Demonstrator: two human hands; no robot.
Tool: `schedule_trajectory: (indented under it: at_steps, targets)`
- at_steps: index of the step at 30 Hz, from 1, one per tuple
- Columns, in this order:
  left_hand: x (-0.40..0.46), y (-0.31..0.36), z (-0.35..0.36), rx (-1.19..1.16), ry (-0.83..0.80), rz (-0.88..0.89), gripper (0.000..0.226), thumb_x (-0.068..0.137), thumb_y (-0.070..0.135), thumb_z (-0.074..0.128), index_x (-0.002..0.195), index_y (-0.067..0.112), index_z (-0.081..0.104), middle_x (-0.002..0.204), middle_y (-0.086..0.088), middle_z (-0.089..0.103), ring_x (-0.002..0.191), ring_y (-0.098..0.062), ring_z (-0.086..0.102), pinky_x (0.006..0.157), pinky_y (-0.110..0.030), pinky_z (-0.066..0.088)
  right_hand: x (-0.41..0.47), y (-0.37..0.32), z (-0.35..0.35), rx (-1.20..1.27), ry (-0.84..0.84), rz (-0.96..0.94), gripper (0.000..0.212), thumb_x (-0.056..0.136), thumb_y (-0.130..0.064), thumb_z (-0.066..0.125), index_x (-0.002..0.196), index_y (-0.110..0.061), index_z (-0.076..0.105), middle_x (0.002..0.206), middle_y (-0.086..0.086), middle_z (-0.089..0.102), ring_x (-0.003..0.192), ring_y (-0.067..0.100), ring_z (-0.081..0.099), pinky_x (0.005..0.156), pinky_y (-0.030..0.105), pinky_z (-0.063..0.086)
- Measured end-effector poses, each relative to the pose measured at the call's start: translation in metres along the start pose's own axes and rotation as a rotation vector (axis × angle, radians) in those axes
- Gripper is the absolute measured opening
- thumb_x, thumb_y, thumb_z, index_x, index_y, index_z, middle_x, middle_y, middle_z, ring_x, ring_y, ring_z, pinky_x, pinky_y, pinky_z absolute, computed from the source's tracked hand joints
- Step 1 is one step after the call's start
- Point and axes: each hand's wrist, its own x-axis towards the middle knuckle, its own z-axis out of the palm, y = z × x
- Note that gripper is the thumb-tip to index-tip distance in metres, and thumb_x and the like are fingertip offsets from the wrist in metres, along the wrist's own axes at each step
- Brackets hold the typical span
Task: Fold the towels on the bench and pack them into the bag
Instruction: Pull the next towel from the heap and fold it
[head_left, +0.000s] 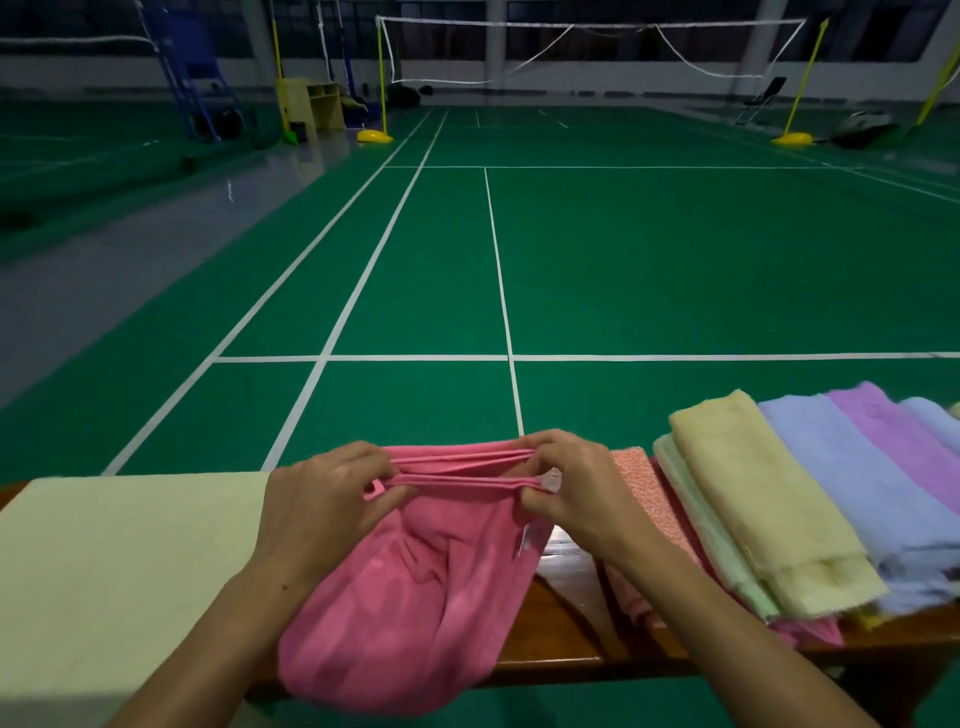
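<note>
Wooden bench (566, 639), pink towel (415, 597), perhaps folded, pinched between left hand (322, 504) and right hand (576, 493).

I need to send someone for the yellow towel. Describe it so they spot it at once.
Go to the wooden bench and the towel pile beside the right hand. The yellow towel lies on top, nearest the hands. Its neighbours are pale green, blue and purple.

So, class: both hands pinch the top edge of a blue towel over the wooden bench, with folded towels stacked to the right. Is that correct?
Not quite. In the head view the towel held by the left hand and right hand is a pink towel, not blue. The wooden bench and the folded towels on the right are as stated.
</note>
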Motion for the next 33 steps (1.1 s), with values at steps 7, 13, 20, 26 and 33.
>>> schedule_trajectory:
  at_steps: [7,13,20,26,33]
  targets:
    - [0.029,0.010,-0.017,-0.376,0.050,-0.211,0.023,0.079,0.045,0.082,0.075,0.024,0.074,0.069,0.016,0.071,0.067,-0.001,0.066,0.062,-0.027,0.054,0.011,-0.032,-0.020,-0.121,0.178,0.033,0.014,0.081,-0.017,0.078,0.086,-0.025,0.068,0.079,-0.012,0.066,0.077,0.014,0.059,0.071,0.039,0.051]
    - [0.056,0.023,-0.053,-0.850,0.002,-0.349,0.019,0.086,-0.001,0.082,0.089,0.007,0.065,0.080,-0.025,0.068,0.069,-0.019,0.057,0.066,-0.033,0.047,0.021,-0.064,-0.056,0.013,0.351,-0.062,0.032,0.083,-0.015,0.078,0.110,-0.030,0.072,0.094,-0.019,0.068,0.101,0.017,0.054,0.087,0.030,0.046]
    - [0.070,0.046,-0.104,-1.238,0.251,-0.407,0.026,0.089,-0.007,0.074,0.112,0.003,0.071,0.098,-0.010,0.077,0.094,-0.020,0.069,0.092,-0.040,0.058,0.023,-0.096,-0.093,0.663,0.297,-0.075,0.031,0.090,0.003,0.076,0.114,-0.014,0.066,0.101,0.000,0.072,0.084,0.006,0.066,0.075,0.020,0.053]
    - [0.059,0.051,-0.097,-1.157,0.001,-0.420,0.016,0.102,0.008,0.064,0.113,-0.002,0.063,0.091,-0.014,0.078,0.085,-0.026,0.067,0.069,-0.028,0.059,0.011,-0.083,-0.093,0.584,0.250,0.009,0.029,0.090,-0.001,0.079,0.114,-0.013,0.068,0.104,0.002,0.073,0.088,0.003,0.068,0.075,0.019,0.053]
    - [0.051,0.062,-0.124,-1.284,-0.006,-0.332,0.040,0.093,0.031,0.075,0.112,-0.003,0.066,0.090,-0.024,0.069,0.081,-0.032,0.058,0.065,-0.033,0.051,-0.013,-0.110,-0.128,0.698,0.266,-0.008,0.029,0.088,-0.005,0.082,0.114,-0.014,0.071,0.097,0.014,0.078,0.080,0.014,0.069,0.070,0.028,0.058]
